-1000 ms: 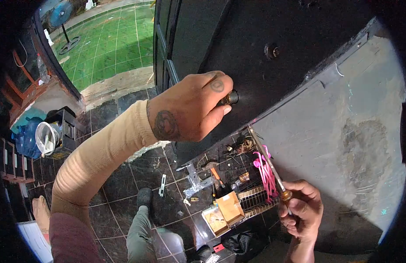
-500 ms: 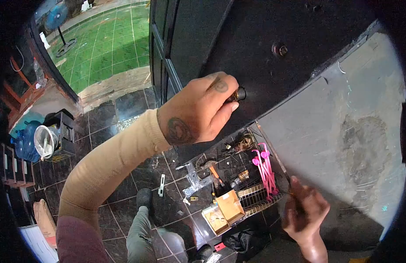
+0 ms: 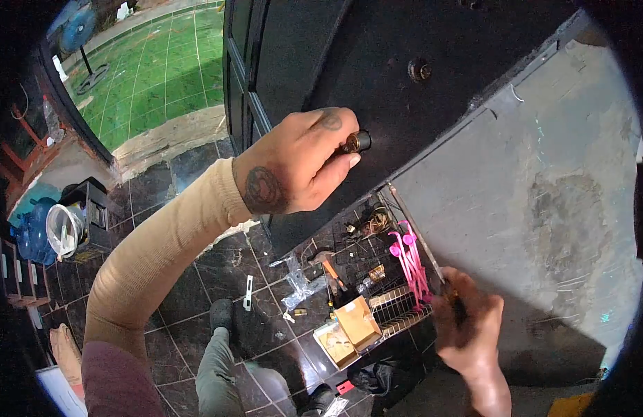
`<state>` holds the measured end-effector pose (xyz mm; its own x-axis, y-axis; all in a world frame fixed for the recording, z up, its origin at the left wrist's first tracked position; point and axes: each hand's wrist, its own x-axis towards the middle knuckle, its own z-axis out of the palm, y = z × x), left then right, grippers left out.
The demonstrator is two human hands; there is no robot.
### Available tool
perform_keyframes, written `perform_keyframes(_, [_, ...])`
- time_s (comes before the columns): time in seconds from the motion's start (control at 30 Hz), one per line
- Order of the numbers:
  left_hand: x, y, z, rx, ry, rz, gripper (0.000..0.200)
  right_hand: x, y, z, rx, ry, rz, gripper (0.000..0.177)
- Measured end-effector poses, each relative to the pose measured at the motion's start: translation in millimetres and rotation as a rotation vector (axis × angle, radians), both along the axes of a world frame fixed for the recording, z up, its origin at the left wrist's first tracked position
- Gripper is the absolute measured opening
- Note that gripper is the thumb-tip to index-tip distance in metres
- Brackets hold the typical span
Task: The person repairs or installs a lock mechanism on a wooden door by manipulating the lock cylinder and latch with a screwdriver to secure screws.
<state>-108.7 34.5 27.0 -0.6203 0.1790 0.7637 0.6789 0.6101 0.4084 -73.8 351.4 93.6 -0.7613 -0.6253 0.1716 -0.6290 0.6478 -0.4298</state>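
1. We see the black door (image 3: 405, 42) above and behind both grips; the left grip works on its face.
2. The grey wall (image 3: 543, 174) stands just right of the right grip and meets the door's edge above it.
3. The tiled floor (image 3: 196, 278) lies far beneath both grips. A wire rack (image 3: 398, 316) of small parts sits on it, below the left grip and just left of the right one.
4. Our left hand (image 3: 293, 170), in a tan sleeve, has its grip pinched on a brass knob (image 3: 356, 142).
5. Our right hand (image 3: 464, 326) has its grip wrapped tight around the handle of a screwdriver (image 3: 411, 225). The thin shaft slants up and left from the grip, along the wall.
6. The brass knob sits between left thumb and fingertips, against the door, well above the right grip.
7. A bolt (image 3: 418, 69) sits in the door, up and right of the left grip.
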Motion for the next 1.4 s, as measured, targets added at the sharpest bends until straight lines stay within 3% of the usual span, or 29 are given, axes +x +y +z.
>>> perform_keyframes(0.03, [-0.1,0.3,-0.7,0.003,0.010,0.002,0.020,-0.6,4.3,-6.6,0.114,0.174,0.003,0.040])
perform_keyframes(0.13, [-0.6,2.2,-3.7,0.036,-0.003,0.003,0.021,0.1,4.6,-2.3,0.167,0.324,0.035,0.044])
perform_keyframes(0.2, [-1.9,5.8,-4.3,0.032,0.030,0.016,0.021,4.1,6.6,-3.2,-0.285,-0.163,-0.109,0.043])
perform_keyframes(0.27, [-2.1,6.6,-5.7,0.023,0.068,0.026,0.022,3.8,7.7,5.2,-0.748,-0.939,-0.307,0.044])
perform_keyframes(0.33, [-5.5,6.9,-5.8,0.005,0.115,0.022,0.023,-5.6,10.6,5.9,-0.774,-1.253,-0.370,0.044])
perform_keyframes(0.43, [-7.2,5.8,-4.0,-0.021,0.134,0.022,0.023,-23.1,16.3,17.8,-0.700,-1.432,-0.245,0.041])
perform_keyframes(0.53, [-6.0,6.1,-4.3,0.003,0.085,0.016,0.023,-23.6,14.3,4.8,-0.105,-0.282,-0.002,0.029])
perform_keyframes(0.7, [-4.6,5.9,-0.8,0.007,0.031,0.007,0.021,-1.0,2.4,-8.2,0.152,0.450,-0.024,0.037])
perform_keyframes(0.8, [-2.9,10.8,-1.9,0.038,0.008,0.035,0.020,-2.5,3.8,-0.7,0.149,0.436,-0.057,0.045])
perform_keyframes(0.93, [6.8,24.5,-8.0,0.170,-0.032,0.146,0.021,13.3,4.0,-3.9,-0.548,-0.543,-0.186,0.044])
perform_keyframes(0.97, [7.4,30.4,-14.7,0.323,-0.075,0.125,0.022,19.1,-2.7,4.1,-0.647,-0.593,-0.227,0.043])
perform_keyframes(1.07, [14.6,39.4,-8.3,0.329,0.047,0.275,0.023,14.1,16.6,-3.5,-0.558,-0.437,-0.122,0.045])
perform_keyframes(1.1, [12.3,39.7,-1.0,0.312,0.082,0.313,0.020,10.5,22.4,-11.0,-0.508,-0.262,-0.058,0.046])
perform_keyframes(1.2, [8.0,38.2,8.7,0.128,-0.033,0.388,0.016,10.5,22.9,-13.7,-0.037,0.137,0.031,0.047])
perform_keyframes(1.23, [1.7,38.5,4.8,0.108,0.138,0.360,0.013,12.5,16.4,-18.9,-0.063,0.188,0.015,0.047])
perform_keyframes(1.33, [-1.5,42.3,0.8,0.096,0.155,0.405,0.011,2.9,16.2,-23.9,-0.088,0.185,0.042,0.043])
perform_keyframes(1.4, [-8.4,43.8,-4.5,0.101,0.174,0.426,0.010,1.0,18.6,-17.9,-0.230,-0.094,-0.029,0.035])
